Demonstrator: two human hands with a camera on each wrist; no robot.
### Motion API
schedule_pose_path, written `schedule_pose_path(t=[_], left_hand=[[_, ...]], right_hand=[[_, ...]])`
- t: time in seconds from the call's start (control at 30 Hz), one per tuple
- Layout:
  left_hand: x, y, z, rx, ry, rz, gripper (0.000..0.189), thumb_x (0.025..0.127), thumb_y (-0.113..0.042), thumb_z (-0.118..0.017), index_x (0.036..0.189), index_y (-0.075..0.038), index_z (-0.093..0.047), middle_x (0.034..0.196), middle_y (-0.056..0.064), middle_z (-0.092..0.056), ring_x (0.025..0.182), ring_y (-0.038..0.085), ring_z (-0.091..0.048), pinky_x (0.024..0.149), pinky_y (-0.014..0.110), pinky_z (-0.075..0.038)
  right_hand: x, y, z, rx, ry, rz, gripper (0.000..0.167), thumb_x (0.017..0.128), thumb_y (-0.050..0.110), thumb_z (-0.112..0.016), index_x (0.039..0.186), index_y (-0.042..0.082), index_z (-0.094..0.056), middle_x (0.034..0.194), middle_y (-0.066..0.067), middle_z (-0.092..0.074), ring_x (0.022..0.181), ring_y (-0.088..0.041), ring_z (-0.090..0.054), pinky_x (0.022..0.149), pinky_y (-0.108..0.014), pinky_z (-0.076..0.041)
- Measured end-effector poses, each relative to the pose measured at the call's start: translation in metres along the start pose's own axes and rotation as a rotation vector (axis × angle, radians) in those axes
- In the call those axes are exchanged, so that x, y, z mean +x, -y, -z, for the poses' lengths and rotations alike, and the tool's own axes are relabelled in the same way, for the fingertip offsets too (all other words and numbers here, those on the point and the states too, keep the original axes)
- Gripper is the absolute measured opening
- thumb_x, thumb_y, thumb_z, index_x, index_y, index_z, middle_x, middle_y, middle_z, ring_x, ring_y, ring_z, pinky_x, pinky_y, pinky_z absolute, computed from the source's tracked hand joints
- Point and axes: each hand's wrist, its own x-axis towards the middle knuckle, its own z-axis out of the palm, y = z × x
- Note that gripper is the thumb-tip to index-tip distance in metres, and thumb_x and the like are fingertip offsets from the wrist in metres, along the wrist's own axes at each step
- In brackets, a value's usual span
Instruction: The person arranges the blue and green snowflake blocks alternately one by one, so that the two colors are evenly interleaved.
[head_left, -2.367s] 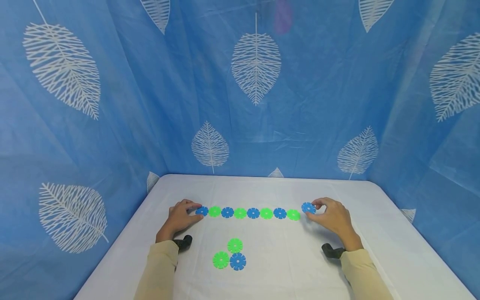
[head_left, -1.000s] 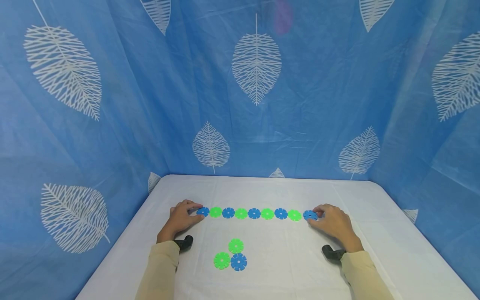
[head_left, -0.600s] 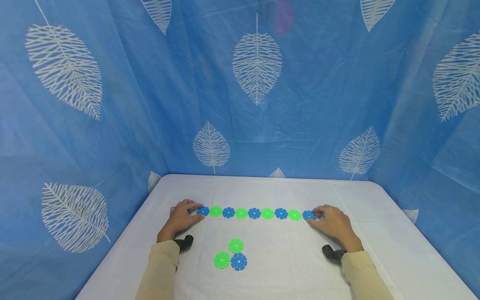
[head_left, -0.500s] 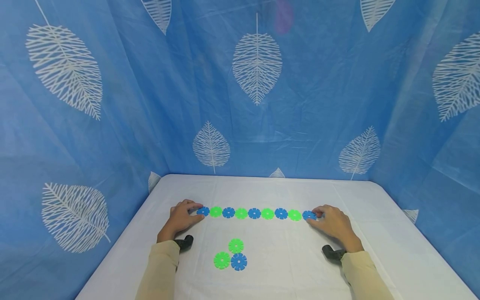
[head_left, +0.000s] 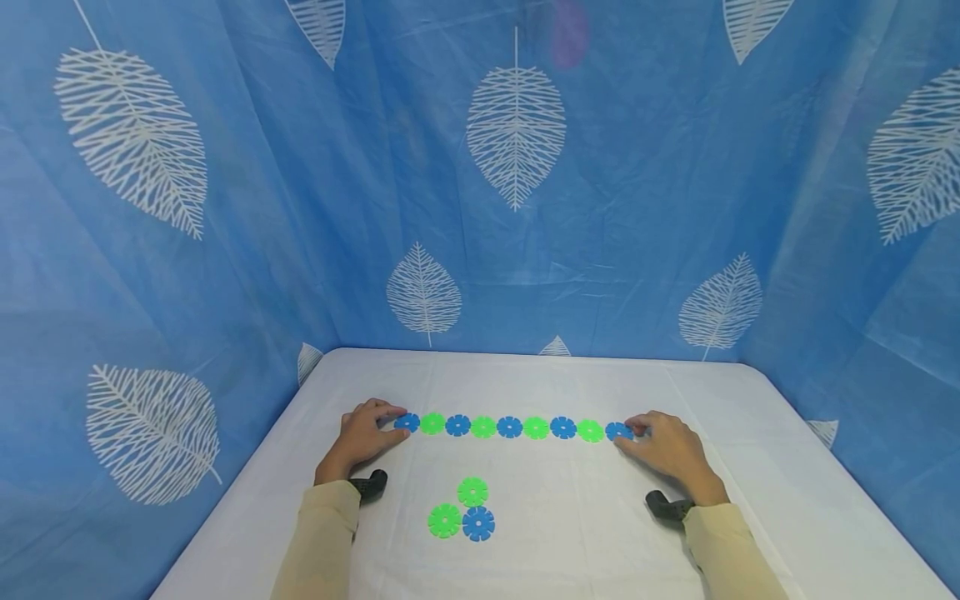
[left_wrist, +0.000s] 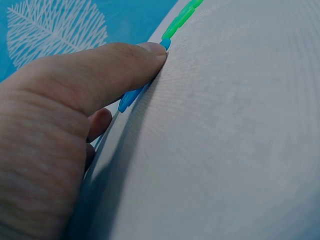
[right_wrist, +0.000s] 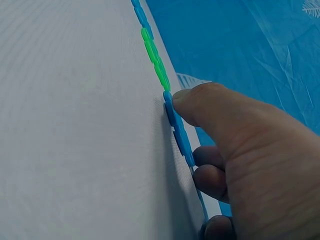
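Several flat notched plastic discs, blue and green in turn, lie in a straight row across the white table. At the row's left end my left hand (head_left: 362, 435) pinches a blue disc (head_left: 408, 422) between thumb and fingers; the left wrist view has the thumb over that blue disc (left_wrist: 131, 97), a green disc (left_wrist: 181, 20) just beyond. My right hand (head_left: 670, 446) holds the blue disc (head_left: 617, 431) at the right end, close beside a green disc (head_left: 590, 431). From the right wrist, the thumb lies along this blue disc (right_wrist: 176, 120), flat at the tabletop.
Nearer to me, two loose green discs (head_left: 444, 521) and a blue disc (head_left: 478, 524) lie close together, left of centre. A blue curtain (head_left: 600, 208) with white leaf prints stands around the back and sides of the white table (head_left: 570, 533).
My right hand has lowered its blue disc from above the table to the row's right end, then nudged it slightly left. My left hand has stayed at the left end.
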Motion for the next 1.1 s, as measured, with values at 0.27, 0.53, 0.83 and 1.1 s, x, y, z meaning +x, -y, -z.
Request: schedule_pose_path(t=[0.27, 0.53, 0.83, 1.1], left_hand=[[0.002, 0.003, -0.002, -0.009, 0.004, 0.007, 0.044, 0.084, -0.041, -0.078, 0.124, -0.024, -0.072, 0.128, 0.008, -0.060, 0.127, 0.032, -0.049, 0.107, 0.055, -0.022], [0.002, 0.004, -0.001, -0.001, 0.000, -0.004, 0.044, 0.083, -0.040, -0.078, 0.124, -0.024, -0.072, 0.125, 0.007, -0.061, 0.124, 0.031, -0.051, 0.106, 0.054, -0.023], [0.002, 0.002, 0.001, -0.004, 0.009, 0.003, 0.043, 0.083, -0.040, -0.078, 0.123, -0.025, -0.072, 0.126, 0.007, -0.060, 0.124, 0.031, -0.050, 0.106, 0.055, -0.023], [0.004, 0.002, 0.001, 0.005, 0.012, 0.011, 0.043, 0.083, -0.041, -0.078, 0.123, -0.026, -0.072, 0.127, 0.006, -0.060, 0.126, 0.031, -0.050, 0.107, 0.055, -0.023]], right_hand=[[0.001, -0.002, 0.001, 0.010, -0.013, 0.010, 0.047, 0.081, 0.053, -0.077, 0.109, 0.015, -0.077, 0.086, 0.005, -0.068, 0.069, -0.012, -0.052, 0.057, -0.030, -0.041], [0.005, 0.008, 0.014, -0.007, -0.031, -0.012, 0.045, 0.088, 0.054, -0.071, 0.112, 0.017, -0.075, 0.095, -0.001, -0.071, 0.080, -0.018, -0.059, 0.061, -0.032, -0.044], [0.005, 0.025, 0.032, -0.007, -0.074, 0.015, 0.041, 0.090, 0.046, -0.071, 0.114, 0.013, -0.075, 0.096, -0.005, -0.071, 0.069, -0.015, -0.052, 0.056, -0.029, -0.039], [0.006, 0.035, 0.046, 0.006, -0.140, 0.061, 0.033, 0.091, 0.035, -0.072, 0.116, 0.013, -0.073, 0.097, -0.008, -0.072, 0.063, -0.014, -0.050, 0.052, -0.028, -0.039]])
